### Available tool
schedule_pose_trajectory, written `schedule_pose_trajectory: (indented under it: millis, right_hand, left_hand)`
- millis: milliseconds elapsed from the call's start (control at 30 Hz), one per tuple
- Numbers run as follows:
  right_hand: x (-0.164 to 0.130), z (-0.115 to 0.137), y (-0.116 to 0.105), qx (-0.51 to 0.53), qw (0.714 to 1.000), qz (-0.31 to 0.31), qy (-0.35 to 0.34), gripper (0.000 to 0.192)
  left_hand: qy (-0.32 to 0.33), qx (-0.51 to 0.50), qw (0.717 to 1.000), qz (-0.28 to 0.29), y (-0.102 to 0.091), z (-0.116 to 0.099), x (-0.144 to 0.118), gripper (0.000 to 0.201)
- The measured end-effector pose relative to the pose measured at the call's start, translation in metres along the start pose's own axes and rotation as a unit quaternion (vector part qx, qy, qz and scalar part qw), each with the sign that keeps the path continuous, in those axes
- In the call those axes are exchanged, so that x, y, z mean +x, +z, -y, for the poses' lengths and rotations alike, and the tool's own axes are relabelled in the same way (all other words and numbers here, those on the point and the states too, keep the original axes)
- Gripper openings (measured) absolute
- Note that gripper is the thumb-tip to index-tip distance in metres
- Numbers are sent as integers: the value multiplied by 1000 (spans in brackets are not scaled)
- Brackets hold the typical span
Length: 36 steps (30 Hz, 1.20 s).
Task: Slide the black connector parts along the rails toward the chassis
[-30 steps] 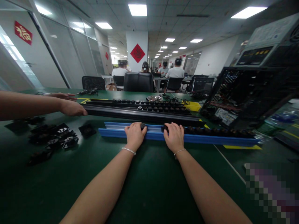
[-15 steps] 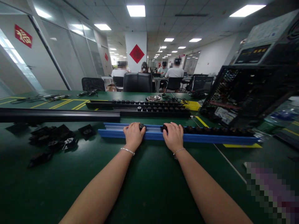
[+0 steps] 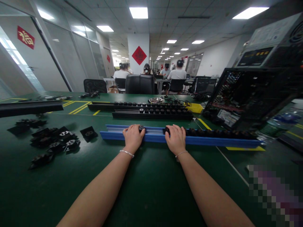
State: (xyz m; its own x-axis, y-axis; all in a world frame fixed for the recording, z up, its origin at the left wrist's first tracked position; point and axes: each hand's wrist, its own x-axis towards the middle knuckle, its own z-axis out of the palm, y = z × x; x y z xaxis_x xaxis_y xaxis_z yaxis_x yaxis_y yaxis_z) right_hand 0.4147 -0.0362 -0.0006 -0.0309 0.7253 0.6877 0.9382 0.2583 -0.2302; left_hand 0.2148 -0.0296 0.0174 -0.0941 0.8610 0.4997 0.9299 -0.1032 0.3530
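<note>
A long blue channel rail (image 3: 155,138) lies across the table in front of me. Its right part holds a row of small black parts (image 3: 213,132). My left hand (image 3: 133,138) is closed over the rail's left part, its fingers around a small black part (image 3: 141,128) that shows beside the thumb. To its right, my right hand (image 3: 176,137) grips another black part (image 3: 166,130) at the left end of the row. The fingers partly hide both pieces. A bare stretch of rail shows between my hands.
Loose black parts (image 3: 55,138) are heaped on the green table at left. Behind the blue rail lie black rails (image 3: 152,115) with more parts. A long black bar (image 3: 30,108) juts in from the left. An open computer case (image 3: 248,94) and a bottle (image 3: 276,126) stand at right.
The long black bar at left has slid away to the left, uncovering part of the near black rail. My left hand has shifted slightly left along the blue rail; my right hand stays put.
</note>
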Motion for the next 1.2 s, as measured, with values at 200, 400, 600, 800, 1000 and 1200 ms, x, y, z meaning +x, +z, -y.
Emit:
schedule_pose_trajectory:
  millis: [200,400,600,800,1000,1200]
  right_hand:
    - [0,1,-1,1,1000,-2,-1,33]
    - [0,1,-1,3,1000,-2,-2,33]
    - [0,1,-1,-5,1000,9,3,33]
    - [-1,1,0,-6,1000,2,-1,33]
    - [-1,0,1,-10,1000,2,-2,32]
    - [0,1,0,-11,1000,7,0,33]
  left_hand:
    - [-10,5,1000,-1,-3,8,1,29]
    - [-3,3,1000,-9,-3,13,2,29]
    - [1,5,1000,-16,-4,18,2,28]
    - [0,11,1000,-10,-5,23,4,30]
    - [-4,18,1000,-5,-7,29,5,30]
    - [-7,13,1000,-12,-8,38,6,30]
